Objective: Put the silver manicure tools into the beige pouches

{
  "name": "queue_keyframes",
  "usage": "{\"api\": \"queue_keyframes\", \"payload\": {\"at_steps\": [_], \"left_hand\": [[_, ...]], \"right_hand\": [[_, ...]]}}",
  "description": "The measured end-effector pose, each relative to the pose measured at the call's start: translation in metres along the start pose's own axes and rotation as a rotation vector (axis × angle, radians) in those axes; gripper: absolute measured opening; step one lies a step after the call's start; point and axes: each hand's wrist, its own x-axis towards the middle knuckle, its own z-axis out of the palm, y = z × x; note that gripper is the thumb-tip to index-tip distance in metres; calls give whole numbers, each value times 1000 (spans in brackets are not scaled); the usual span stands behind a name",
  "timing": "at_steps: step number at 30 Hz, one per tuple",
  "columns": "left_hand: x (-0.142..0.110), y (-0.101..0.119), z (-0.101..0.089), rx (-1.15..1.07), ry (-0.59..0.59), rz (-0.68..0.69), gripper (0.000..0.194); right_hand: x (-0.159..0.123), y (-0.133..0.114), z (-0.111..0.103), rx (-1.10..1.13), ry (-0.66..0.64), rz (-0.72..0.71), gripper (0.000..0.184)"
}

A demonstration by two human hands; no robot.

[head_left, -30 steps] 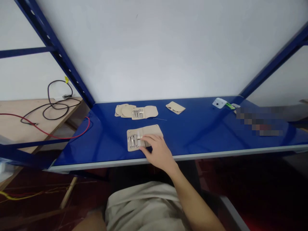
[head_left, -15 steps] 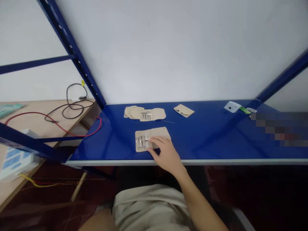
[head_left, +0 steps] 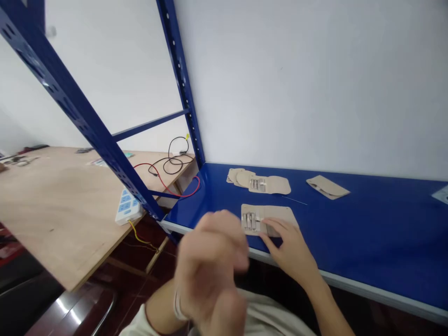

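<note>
An open beige manicure case [head_left: 284,213] lies near the front edge of the blue table, with several silver nail clippers and small tools [head_left: 249,221] in its left half. My right hand [head_left: 289,245] rests over its middle, fingertips by the tools and thumb at the near edge, gripping it. Raised close to the camera, my left hand [head_left: 213,261] is smeared by motion; its fingers look curled, and nothing shows in them. Behind lies another open case with clippers [head_left: 278,185], beside a fanned pile of beige cases [head_left: 241,177].
A folded beige case [head_left: 328,186] lies at the back right. A thin metal stick [head_left: 294,200] is on the blue table [head_left: 371,233]. Blue shelf posts [head_left: 87,121] stand at left, before a wooden table [head_left: 52,200] with a power strip [head_left: 129,206] and cables [head_left: 171,161].
My view has turned left, so the table's things sit further right. My left hand has come up into view from below. My right hand stays on the manicure case.
</note>
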Motion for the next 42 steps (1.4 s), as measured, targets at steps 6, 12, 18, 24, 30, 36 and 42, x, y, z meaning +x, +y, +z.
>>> {"api": "queue_keyframes", "payload": {"at_steps": [6, 12, 18, 24, 30, 36, 42], "left_hand": [[5, -94, 12, 381, -348, -274, 28], [-21, -155, 14, 430, -344, -571, 51], [-18, -148, 34, 511, -422, -602, 66], [-18, -153, 44, 369, -362, -596, 62], [-23, -159, 55, 118, -212, -697, 71], [-24, -154, 52, 102, -237, -802, 45], [-29, -154, 51, -74, -242, -766, 49]], "right_hand": [[-1, -5, 1, 17, -20, 27, 37], [16, -1, -20, 120, -85, 71, 39], [91, 60, -56, -164, -157, 230, 30], [117, 95, -40, -248, -244, 246, 24], [108, 96, -32, -229, -186, 284, 14], [105, 93, -31, -331, -196, 280, 17], [102, 88, -35, -57, -88, 250, 19]]}}
